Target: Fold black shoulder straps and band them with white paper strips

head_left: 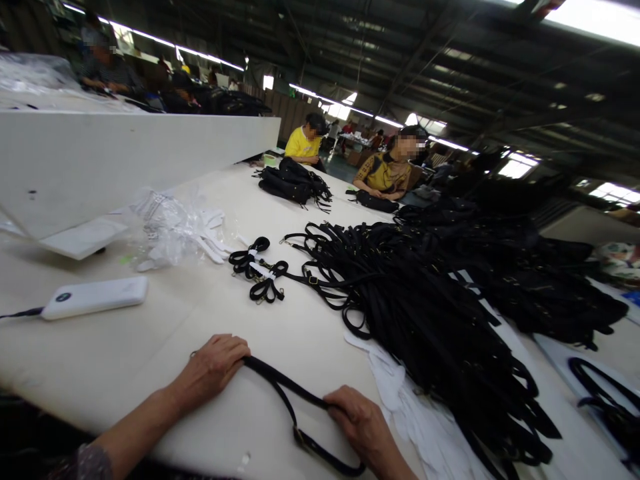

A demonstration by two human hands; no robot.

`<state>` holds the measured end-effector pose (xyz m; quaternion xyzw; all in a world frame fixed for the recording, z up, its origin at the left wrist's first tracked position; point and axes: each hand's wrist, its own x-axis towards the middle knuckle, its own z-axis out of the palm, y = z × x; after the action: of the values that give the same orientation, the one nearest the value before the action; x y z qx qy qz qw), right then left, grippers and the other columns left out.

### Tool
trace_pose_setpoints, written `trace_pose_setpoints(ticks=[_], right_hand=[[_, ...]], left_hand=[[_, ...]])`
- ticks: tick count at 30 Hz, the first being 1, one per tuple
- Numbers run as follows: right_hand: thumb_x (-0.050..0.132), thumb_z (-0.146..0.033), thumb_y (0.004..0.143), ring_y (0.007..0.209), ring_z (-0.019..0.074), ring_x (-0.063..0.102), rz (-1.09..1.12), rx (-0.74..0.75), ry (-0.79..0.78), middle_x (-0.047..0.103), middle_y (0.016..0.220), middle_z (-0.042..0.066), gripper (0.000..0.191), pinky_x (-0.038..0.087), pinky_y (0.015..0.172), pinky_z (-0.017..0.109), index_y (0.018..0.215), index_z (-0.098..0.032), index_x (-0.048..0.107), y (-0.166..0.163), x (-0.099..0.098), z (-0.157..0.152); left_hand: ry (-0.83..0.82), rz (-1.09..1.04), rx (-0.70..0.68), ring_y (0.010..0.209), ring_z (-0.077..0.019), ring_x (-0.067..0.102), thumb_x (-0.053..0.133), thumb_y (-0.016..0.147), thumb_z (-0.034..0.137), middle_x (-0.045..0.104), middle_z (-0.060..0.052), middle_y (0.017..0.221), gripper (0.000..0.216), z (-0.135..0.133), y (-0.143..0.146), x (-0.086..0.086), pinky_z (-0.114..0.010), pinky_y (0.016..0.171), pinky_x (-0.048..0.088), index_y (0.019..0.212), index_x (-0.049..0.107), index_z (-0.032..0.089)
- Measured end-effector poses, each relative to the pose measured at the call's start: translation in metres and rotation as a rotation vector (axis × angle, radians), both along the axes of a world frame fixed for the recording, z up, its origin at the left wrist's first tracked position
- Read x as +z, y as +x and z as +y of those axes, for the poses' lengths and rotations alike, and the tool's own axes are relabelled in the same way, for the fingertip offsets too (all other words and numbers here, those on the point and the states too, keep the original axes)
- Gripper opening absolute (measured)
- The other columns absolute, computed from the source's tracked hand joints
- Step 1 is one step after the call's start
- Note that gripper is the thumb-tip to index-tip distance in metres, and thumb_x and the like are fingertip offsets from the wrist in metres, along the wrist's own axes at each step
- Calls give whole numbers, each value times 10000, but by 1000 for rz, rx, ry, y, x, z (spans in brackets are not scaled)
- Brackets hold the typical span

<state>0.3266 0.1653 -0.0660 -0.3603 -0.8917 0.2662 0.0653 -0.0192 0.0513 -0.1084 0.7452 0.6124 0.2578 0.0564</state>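
Observation:
A black strap [295,387] with a metal slide buckle stretches in a loop between my two hands, low over the white table. My left hand [215,363] is closed around one end of it, fingers pressed together. At the other side my right hand [357,420] pinches the strap between thumb and fingers, and the loop's lower part runs beside that hand. Beyond my hands lie folded black straps [260,267] held with white bands. To the right spreads a big pile of black straps [410,300] with metal fittings.
On the left are a white power bank [95,298] with a cable and clear plastic bags [170,223]. White sheets [400,393] lie partly under the strap pile. A white partition [140,153] borders the table [195,300]. Two co-workers [385,170] [303,143] sit across, near black bundles [295,181].

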Motion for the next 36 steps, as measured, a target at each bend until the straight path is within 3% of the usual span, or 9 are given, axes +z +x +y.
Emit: trace_pose_setpoints(ticks=[7, 10, 15, 17, 22, 26, 30, 36], right_hand=[[535, -159, 873, 900, 174, 651, -47, -26, 6, 694, 902, 0, 211, 490, 803, 283, 955, -270, 694, 1, 8, -3], [589, -237, 876, 941, 199, 645, -92, -53, 48, 705, 974, 11, 156, 477, 863, 326, 989, -269, 692, -11, 18, -10], [729, -425, 800, 1124, 272, 598, -43, -91, 154, 667, 1222, 76, 510, 434, 980, 392, 1254, -234, 596, -55, 15, -33], [738, -354, 794, 1063, 264, 609, -69, -98, 195, 677, 1158, 61, 468, 451, 924, 386, 1224, -237, 594, -71, 5, -42], [614, -122, 853, 854, 209, 587, -160, -117, 326, 647, 902, 12, 140, 422, 737, 315, 910, -249, 614, -86, -21, -49], [560, -81, 883, 798, 178, 560, -130, -49, 412, 619, 840, 2, 166, 374, 686, 286, 860, -242, 591, -82, -30, -46], [569, -111, 894, 751, 169, 533, -112, 60, 457, 617, 813, -5, 145, 344, 659, 286, 857, -247, 602, -79, -31, -38], [569, -106, 899, 736, 163, 524, -80, 113, 461, 636, 812, -12, 189, 333, 669, 292, 935, -274, 647, -75, -32, -30]], left_hand=[[13, -21, 35, 1018, -186, 625, 486, 959, 202, 695, -19, 1073, 177, -4, -5, -3, -359, 953, 450, 1066, 620, 246], [22, -32, 47, 1021, -187, 630, 493, 954, 207, 700, -15, 1062, 174, -5, -5, -7, -358, 963, 450, 1046, 635, 245], [52, -3, 30, 988, -187, 646, 496, 955, 225, 708, -18, 1046, 172, -4, -6, -11, -357, 942, 470, 1042, 643, 248], [53, 0, 34, 991, -188, 646, 495, 954, 217, 709, -22, 1055, 175, -4, -7, -11, -356, 936, 475, 1049, 640, 245], [17, 20, 53, 1034, -203, 633, 498, 942, 190, 699, -34, 1100, 207, -5, -1, -2, -424, 999, 448, 1110, 607, 239], [51, 35, 29, 1099, -221, 616, 492, 930, 154, 682, -70, 1181, 412, -2, 33, 1, -527, 1090, 368, 1332, 498, 242], [32, -2, -39, 1033, -211, 626, 406, 958, 101, 694, -70, 1102, 383, 5, 66, -4, -506, 1041, 420, 1293, 539, 232], [-118, -78, -139, 981, -236, 589, 491, 956, 190, 654, -66, 1068, 292, 1, 64, 0, -429, 887, 503, 1236, 563, 235]])
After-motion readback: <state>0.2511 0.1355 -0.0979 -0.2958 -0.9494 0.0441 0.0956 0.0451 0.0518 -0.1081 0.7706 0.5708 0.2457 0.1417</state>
